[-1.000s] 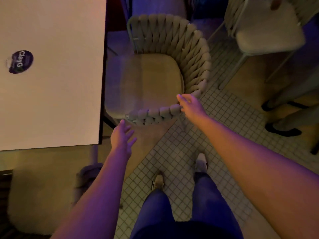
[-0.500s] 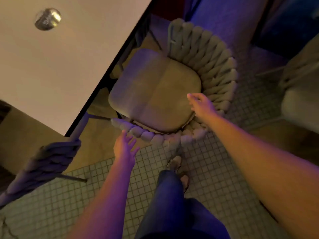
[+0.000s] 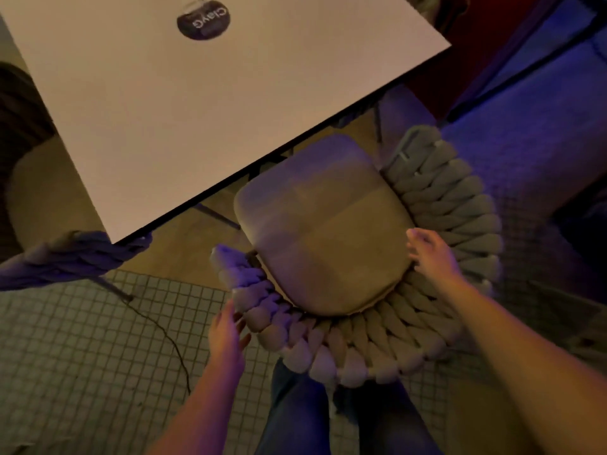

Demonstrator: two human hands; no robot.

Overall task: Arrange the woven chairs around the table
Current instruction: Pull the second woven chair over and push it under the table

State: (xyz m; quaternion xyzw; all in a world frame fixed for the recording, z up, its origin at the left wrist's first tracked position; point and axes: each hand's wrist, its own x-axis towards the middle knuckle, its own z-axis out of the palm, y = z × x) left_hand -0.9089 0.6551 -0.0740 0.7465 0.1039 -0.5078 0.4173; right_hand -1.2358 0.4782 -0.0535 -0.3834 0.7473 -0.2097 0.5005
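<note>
1. At the far left, part of a second woven chair (image 3: 75, 254) stood beside the table (image 3: 184, 103) corner, its braided rim just under the edge.
2. The pale table filled the upper left, with a dark round sticker (image 3: 203, 19) on its top.
3. The left hand (image 3: 226, 336) hovered with fingers spread and open, just beside the outer left rim of the woven chair (image 3: 328, 224), gripping nothing.
4. That chair sat in the middle, its cushion front tucked slightly under the table edge.
5. The right hand (image 3: 430, 254) lay over the inner right backrest, fingers loosely curved; whether it actually gripped the weave could not be told.
</note>
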